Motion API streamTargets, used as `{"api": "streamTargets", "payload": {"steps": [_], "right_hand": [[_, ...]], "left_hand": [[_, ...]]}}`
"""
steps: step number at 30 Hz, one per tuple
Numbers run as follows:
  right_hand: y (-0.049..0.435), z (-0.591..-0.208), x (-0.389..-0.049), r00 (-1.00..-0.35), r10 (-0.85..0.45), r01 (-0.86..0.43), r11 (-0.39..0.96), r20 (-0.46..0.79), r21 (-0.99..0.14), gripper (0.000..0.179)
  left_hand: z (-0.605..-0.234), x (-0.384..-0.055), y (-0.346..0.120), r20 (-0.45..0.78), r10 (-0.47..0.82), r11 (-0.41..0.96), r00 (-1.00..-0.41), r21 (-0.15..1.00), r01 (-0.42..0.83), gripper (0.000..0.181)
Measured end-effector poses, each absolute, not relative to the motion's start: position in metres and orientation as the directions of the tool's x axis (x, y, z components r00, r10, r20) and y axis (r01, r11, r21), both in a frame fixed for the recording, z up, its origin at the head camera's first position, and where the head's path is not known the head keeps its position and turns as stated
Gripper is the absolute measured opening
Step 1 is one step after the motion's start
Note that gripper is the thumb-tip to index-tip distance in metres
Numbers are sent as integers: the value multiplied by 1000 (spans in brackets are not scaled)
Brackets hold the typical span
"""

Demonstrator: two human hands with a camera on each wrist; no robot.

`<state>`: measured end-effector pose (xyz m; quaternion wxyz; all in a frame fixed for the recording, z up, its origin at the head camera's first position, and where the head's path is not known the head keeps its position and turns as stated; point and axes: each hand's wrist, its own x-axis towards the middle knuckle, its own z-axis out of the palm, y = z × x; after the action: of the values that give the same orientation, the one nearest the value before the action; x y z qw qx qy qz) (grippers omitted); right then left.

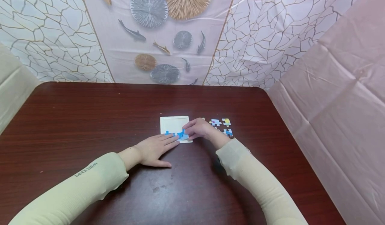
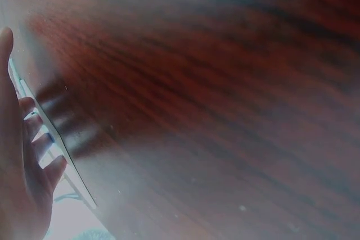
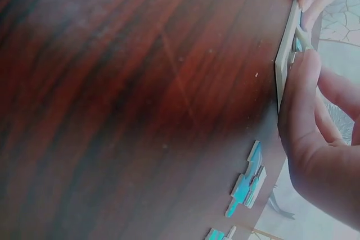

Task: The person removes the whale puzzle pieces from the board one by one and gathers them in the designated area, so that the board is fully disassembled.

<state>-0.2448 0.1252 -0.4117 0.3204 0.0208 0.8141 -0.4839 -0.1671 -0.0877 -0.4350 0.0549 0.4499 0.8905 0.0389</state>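
A white puzzle tray [image 1: 174,118] lies on the table, with blue jigsaw pieces [image 1: 180,134] along its near side. My left hand [image 1: 154,149] is laid flat, its straight fingertips over those pieces and the tray's near edge, the thumb spread aside on the table. At the tray's near right corner, my right hand [image 1: 199,128] pinches a puzzle piece [image 3: 302,39] between thumb and fingers. That piece stands tilted against the tray rim in the right wrist view, partly covered by the fingers. In the left wrist view the left fingers [image 2: 42,141] reach over the tray edge.
Right of the tray lie several loose puzzle pieces, among them one with a pink swirl [image 1: 215,122], one with a yellow sun [image 1: 226,121] and a blue one [image 1: 228,132]. My right wrist partly hides others. Patterned cloth [image 1: 162,51] hangs behind the dark wooden table [image 1: 90,118].
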Motion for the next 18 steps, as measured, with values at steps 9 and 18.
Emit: {"api": "streamTargets", "payload": {"steps": [9,18], "right_hand": [[133,-415,-245,-800,-273,344,520,-534,-781,31],[149,-412,-243,-814,-292,324,490,-502,-810,32]], "left_hand": [[-437,-168,-88,-45,810,585,-584,119,802,79],[-437,-168,-88,-52,807,590,-588,128,797,79]]}}
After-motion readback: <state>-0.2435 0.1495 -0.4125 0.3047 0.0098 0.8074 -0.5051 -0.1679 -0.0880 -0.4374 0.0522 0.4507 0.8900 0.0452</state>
